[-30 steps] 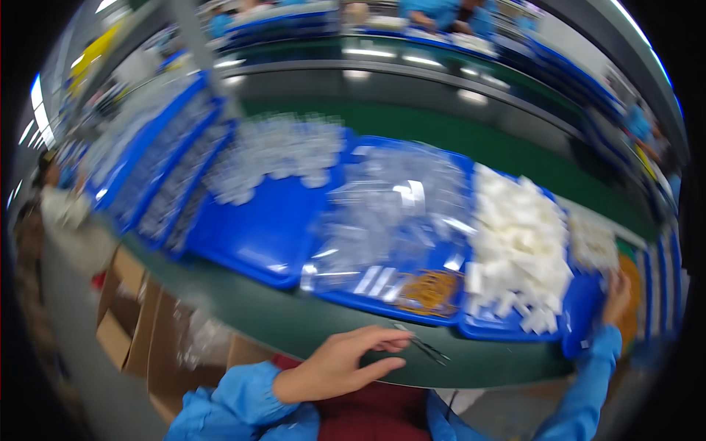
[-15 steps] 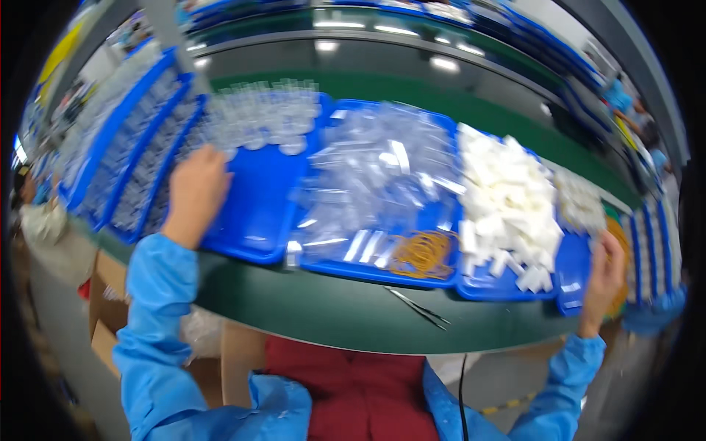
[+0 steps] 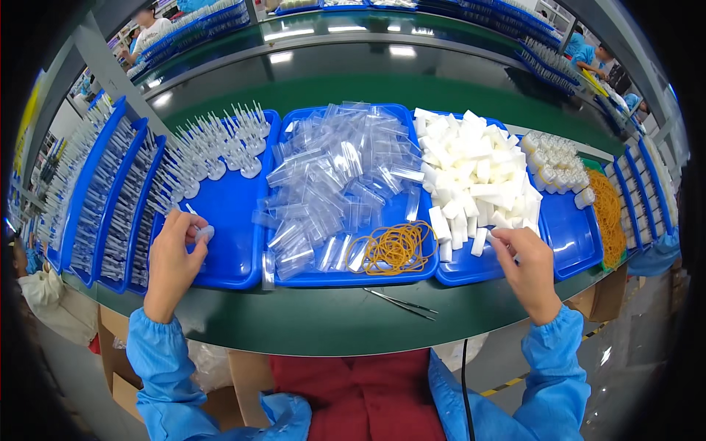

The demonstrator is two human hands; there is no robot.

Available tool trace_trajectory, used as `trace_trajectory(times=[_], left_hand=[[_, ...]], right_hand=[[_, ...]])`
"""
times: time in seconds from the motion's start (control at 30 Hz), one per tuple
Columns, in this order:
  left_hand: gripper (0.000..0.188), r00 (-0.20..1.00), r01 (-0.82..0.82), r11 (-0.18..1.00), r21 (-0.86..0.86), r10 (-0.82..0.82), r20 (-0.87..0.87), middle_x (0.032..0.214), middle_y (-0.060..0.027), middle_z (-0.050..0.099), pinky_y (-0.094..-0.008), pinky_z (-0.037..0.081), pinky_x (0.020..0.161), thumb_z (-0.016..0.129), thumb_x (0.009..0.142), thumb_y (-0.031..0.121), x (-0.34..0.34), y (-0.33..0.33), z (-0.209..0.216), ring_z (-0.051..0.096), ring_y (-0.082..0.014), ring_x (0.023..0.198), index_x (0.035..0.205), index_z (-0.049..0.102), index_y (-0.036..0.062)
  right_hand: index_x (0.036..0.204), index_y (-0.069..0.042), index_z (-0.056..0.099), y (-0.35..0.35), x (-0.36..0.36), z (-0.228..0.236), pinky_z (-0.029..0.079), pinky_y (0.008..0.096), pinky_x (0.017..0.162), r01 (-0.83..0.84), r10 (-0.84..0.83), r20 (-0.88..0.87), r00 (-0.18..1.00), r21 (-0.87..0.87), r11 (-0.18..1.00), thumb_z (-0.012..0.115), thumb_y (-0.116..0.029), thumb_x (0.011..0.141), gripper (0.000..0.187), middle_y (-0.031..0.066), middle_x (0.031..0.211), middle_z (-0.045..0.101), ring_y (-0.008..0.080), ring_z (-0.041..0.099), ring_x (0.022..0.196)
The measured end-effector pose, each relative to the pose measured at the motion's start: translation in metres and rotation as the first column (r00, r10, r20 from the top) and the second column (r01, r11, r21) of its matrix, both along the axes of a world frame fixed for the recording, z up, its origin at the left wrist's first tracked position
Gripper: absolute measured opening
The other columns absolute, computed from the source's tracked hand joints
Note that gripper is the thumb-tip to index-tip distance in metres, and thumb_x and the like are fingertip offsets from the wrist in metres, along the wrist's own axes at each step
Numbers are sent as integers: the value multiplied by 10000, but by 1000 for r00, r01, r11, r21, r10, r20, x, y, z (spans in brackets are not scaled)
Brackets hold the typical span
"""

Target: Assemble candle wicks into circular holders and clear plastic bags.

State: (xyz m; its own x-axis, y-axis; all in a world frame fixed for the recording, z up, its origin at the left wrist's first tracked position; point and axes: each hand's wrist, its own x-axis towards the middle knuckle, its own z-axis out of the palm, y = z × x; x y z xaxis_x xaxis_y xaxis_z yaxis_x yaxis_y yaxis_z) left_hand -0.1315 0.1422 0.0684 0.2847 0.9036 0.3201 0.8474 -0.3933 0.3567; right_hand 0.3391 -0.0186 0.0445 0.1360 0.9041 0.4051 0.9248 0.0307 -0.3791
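Observation:
My left hand [image 3: 175, 253] is closed in a pinch on a small translucent piece [image 3: 204, 234] with a round base and thin stem, over the left blue tray [image 3: 232, 253]. Similar stemmed pieces [image 3: 213, 147] stand in that tray's far part. My right hand [image 3: 528, 268] is at the near right of a heap of white foam blocks [image 3: 478, 162]. Its thumb and forefinger meet at a white foam block [image 3: 479, 241], partly hidden by the fingertips. The blocks fill a blue tray [image 3: 463, 275].
Clear plastic sleeves [image 3: 331, 176] and brown rubber bands [image 3: 393, 248] share the middle tray [image 3: 346, 279]. Tweezers [image 3: 401, 303] lie on the green table [image 3: 331, 323]. White round parts [image 3: 555, 162] and more rubber bands [image 3: 607, 213] are at right. Stacked trays [image 3: 88, 198] stand at left.
My left hand has moved down and now shows a stemmed piece in its fingers. My right hand has moved left from the far-right tray to the foam blocks. The view has shifted.

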Motion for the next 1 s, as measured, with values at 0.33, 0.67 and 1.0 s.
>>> trace_trajectory(times=[0.33,0.67,1.0], left_hand=[[256,983,-40,999,36,33,179,962,-102,592,-311,536,682,717,798,-90,-8,-10,-16,638,-220,797,1003,601,10],[361,918,321,893,314,-375,128,916,-91,667,-358,542,652,796,724,-40,63,-80,-2,655,-281,808,1037,670,86],[333,609,650,749,128,-614,502,935,-36,597,-322,525,591,763,761,1,140,-128,-34,631,-197,720,1066,745,135]], right_hand=[[1031,-72,620,7,-14,3,517,439,675,-2,45,194,980,-215,977,710,-32,787,263,130,898,637,341,656,795],[1086,-32,672,10,-29,25,512,267,662,-83,59,-372,926,-46,996,649,51,856,246,64,871,613,152,640,733],[1131,34,649,31,-102,15,529,230,673,-95,118,-953,279,95,991,651,-67,966,193,67,957,680,103,636,793]])
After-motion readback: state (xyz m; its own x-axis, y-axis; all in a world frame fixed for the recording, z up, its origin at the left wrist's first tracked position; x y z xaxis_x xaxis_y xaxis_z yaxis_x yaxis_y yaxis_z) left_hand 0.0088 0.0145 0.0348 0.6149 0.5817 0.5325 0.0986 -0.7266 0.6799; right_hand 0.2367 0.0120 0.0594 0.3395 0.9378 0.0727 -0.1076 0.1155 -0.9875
